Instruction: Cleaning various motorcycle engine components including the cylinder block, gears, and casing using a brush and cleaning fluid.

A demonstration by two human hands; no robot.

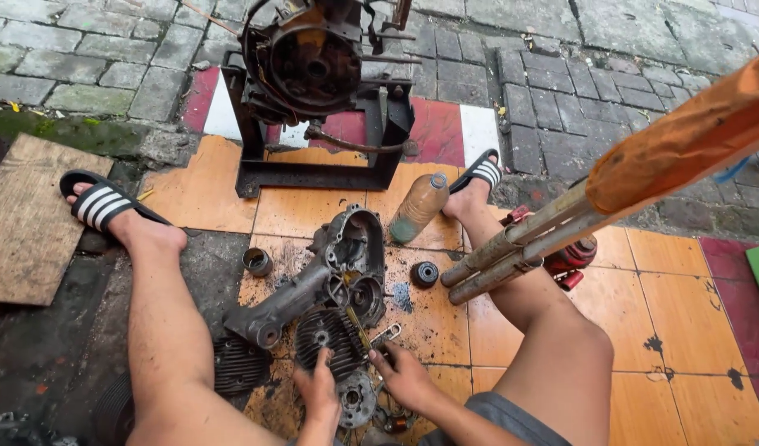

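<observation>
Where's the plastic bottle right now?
In the head view, the plastic bottle lies tilted on the orange tiles just right of centre, between the engine casing and the sandalled foot.

- The left hand [320, 386] lies on a finned engine cylinder [325, 339], covering part of it; the forearm is cut off by the bottom edge.
- The right hand [404, 376] has its fingertips buried among small metal parts, so what they grip cannot be told.
- A second finned part [239, 363] is half hidden behind the left leg.
- The engine on the black stand [313, 58] is cut off at the top edge.
- An orange-wrapped bar [685, 140], blurred and close to the camera, runs off the right edge.
- A red object [571, 258] sits mostly hidden behind the metal tubes [511, 248].
- A dark round shape [115, 413] is cropped at the bottom edge, too dim to identify.
</observation>
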